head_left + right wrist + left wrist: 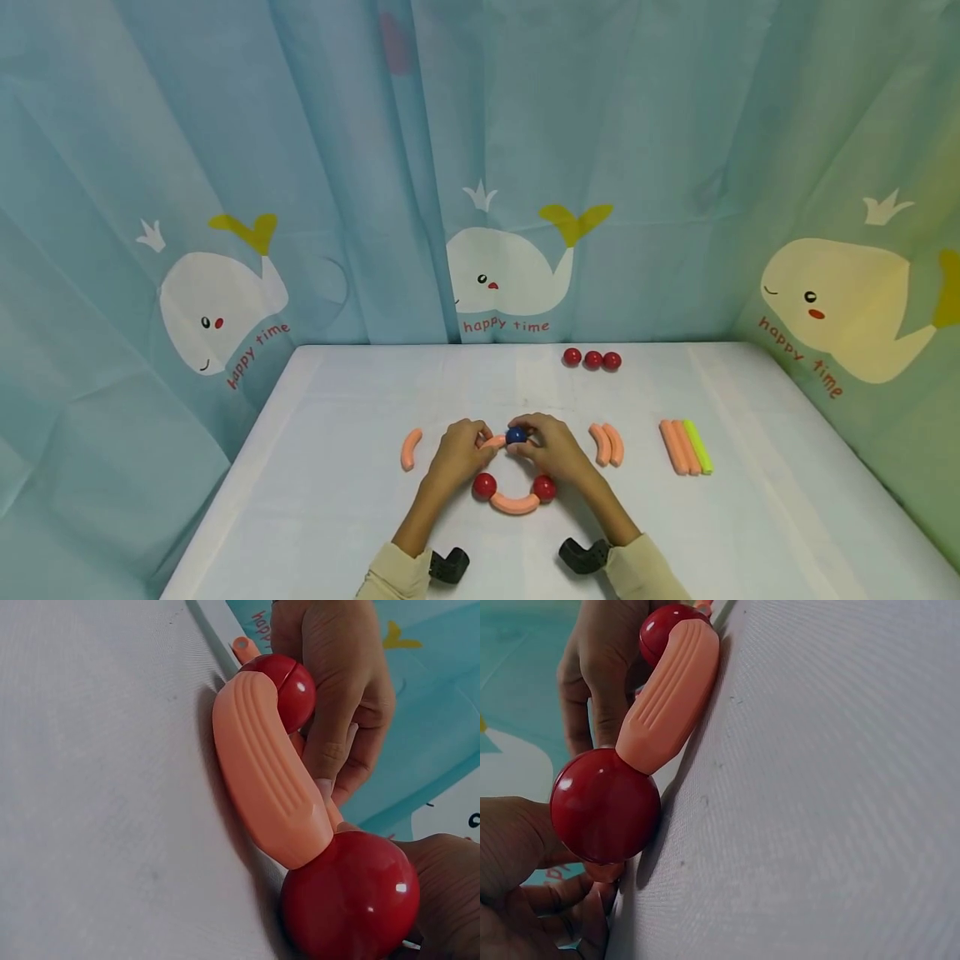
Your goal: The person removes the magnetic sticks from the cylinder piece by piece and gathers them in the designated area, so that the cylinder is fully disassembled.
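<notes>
My left hand [456,454] pinches a curved orange piece [494,442]. Its right end meets a blue ball [516,436], which the fingers of my right hand [557,447] grip from the right. Nearer me, a left red ball [484,486] and a right red ball [544,488] are joined by another curved orange piece [514,505]. The left wrist view shows this grooved orange piece [671,697] up close, touching both balls. In the right wrist view a red ball [351,896] partly hides my right hand [450,889]; the blue ball is out of sight there.
One curved orange piece [410,449] lies left of my hands, two more curved pieces [606,444] to the right. Farther right are straight orange sticks [673,447] beside a yellow-green stick [698,447]. Three red balls [592,360] rest near the far edge of the white table [337,500].
</notes>
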`<state>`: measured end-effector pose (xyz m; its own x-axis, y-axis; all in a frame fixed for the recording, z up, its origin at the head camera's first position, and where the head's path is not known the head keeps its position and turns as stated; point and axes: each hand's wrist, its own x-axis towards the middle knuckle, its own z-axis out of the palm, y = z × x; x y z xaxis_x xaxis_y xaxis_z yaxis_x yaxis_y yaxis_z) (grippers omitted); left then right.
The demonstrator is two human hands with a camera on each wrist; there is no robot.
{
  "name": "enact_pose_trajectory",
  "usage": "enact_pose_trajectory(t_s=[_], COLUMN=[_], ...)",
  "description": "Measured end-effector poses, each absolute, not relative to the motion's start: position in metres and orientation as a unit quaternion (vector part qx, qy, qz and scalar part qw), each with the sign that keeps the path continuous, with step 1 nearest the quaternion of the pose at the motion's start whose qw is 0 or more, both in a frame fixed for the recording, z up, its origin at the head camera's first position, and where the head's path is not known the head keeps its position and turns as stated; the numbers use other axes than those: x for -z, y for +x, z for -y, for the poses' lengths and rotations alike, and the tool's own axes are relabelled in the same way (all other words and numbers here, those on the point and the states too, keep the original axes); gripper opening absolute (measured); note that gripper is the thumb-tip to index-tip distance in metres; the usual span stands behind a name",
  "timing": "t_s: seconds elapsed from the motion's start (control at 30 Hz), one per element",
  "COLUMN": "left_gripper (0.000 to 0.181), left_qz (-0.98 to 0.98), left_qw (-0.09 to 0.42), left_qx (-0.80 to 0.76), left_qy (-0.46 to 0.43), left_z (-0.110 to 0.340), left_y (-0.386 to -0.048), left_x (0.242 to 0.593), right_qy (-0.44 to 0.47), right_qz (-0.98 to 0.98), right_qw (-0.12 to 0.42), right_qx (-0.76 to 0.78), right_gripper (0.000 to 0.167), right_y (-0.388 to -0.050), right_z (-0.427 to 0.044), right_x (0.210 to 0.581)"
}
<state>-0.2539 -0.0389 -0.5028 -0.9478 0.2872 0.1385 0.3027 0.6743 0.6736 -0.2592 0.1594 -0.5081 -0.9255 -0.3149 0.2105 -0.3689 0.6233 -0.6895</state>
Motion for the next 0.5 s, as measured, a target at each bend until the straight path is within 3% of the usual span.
enact_pose_trajectory(t_s=[0.5], left_gripper=[0.01], left_qz=[0.908], left_qw=[0.008], left_qx=[0.38], left_qy=[-0.174], left_z=[0.048], left_y=[-0.2537], left_x=[0.4974], right_qy=[0.174], right_qz=[0.904], right_qw=[0.044], right_qx=[-0.389], right_gripper=[0.033], right_y=[-0.2619], right_z=[-0.1614], right_x=[0.5127])
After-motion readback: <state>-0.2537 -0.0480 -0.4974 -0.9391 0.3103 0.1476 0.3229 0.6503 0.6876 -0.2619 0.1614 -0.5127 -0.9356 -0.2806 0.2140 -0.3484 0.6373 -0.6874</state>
